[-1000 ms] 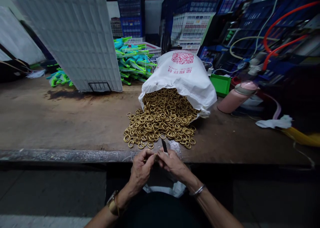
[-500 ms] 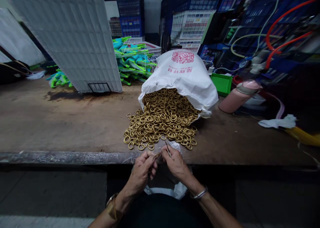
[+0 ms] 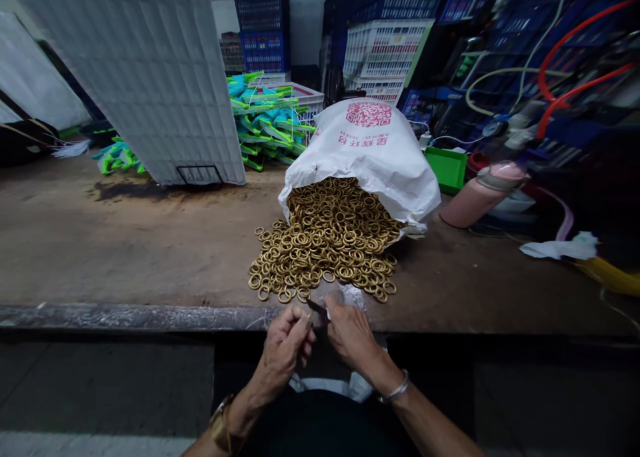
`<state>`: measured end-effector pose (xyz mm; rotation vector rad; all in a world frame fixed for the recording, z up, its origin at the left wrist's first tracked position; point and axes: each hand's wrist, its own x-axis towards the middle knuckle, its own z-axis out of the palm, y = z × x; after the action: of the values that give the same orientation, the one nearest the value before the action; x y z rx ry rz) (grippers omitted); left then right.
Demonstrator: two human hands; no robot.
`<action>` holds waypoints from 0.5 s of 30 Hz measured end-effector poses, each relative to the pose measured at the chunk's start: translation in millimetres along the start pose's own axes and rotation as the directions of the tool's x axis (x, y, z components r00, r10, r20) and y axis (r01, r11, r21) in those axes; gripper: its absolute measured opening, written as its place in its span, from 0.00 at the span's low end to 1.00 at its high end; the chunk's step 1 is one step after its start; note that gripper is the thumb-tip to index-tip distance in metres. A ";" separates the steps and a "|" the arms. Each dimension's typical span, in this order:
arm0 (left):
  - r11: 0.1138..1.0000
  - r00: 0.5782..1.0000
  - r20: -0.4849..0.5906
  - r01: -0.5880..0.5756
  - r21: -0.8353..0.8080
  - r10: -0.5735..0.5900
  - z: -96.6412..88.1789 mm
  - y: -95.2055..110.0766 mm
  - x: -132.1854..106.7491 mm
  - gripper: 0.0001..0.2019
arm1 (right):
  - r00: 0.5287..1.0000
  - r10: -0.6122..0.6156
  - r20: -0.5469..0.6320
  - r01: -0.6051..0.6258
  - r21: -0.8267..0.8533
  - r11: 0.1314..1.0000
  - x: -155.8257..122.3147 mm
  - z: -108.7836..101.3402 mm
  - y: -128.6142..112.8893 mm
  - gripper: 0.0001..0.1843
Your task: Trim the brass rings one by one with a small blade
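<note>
Rings (image 3: pixel 323 250) spill from the sack (image 3: pixel 373 150) onto the bench (image 3: pixel 125 250), behind both hands (image 3: pixel 320 337).

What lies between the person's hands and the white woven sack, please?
In the head view, a heap of small gold metal rings spills from the white woven sack toward the left hand and right hand.

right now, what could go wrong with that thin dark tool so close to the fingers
1. The thin dark tool in the right hand points toward the fingers of the left hand; a slip might jab them.
2. The brass rings lie spilled near the table edge, so a nudge could send some off.
</note>
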<state>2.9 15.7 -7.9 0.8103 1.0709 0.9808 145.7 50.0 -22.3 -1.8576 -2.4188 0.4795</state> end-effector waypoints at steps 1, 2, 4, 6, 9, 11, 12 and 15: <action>1.000 0.999 0.033 0.002 -0.031 -0.001 -0.5 1.8 -2.9 0.15 | 0.999 0.031 -0.014 -0.031 -0.020 0.999 3.0 -0.4 1.9 0.15; 0.997 0.998 0.065 0.008 -0.074 -0.003 -1.0 3.8 -5.4 0.14 | 0.998 0.059 -0.036 -0.060 -0.031 0.998 6.5 -0.6 3.9 0.16; 0.982 0.996 0.094 0.028 -0.186 -0.011 -2.6 8.0 -7.8 0.13 | 0.992 0.077 -0.100 -0.080 -0.020 0.997 14.5 -0.2 7.2 0.16; 0.958 0.997 0.065 0.050 -0.283 -0.033 -5.1 11.7 -6.5 0.14 | 0.982 0.060 -0.179 -0.056 0.024 0.998 23.0 0.8 8.3 0.15; 0.932 0.996 0.013 0.087 -0.351 -0.088 -10.5 14.6 -1.3 0.14 | 0.968 0.017 -0.252 0.002 0.076 0.997 34.5 1.9 5.4 0.14; 0.923 0.995 -0.005 0.093 -0.373 -0.102 -14.6 15.2 1.3 0.13 | 0.971 -0.009 -0.238 0.025 0.063 0.998 40.4 2.0 1.6 0.14; 0.917 0.995 -0.010 0.092 -0.389 -0.104 -16.8 15.3 2.2 0.13 | 0.975 -0.008 -0.222 0.018 0.046 0.999 42.9 1.9 -0.4 0.13; 0.883 0.993 0.001 0.104 -0.458 -0.117 -24.3 15.7 4.5 0.11 | 0.982 0.033 -0.186 -0.035 -0.010 0.999 47.6 1.7 -4.5 0.12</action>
<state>-23.4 27.3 -2.2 0.3444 0.8475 1.0923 128.0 93.9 -29.6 -1.8601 -2.2784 0.2785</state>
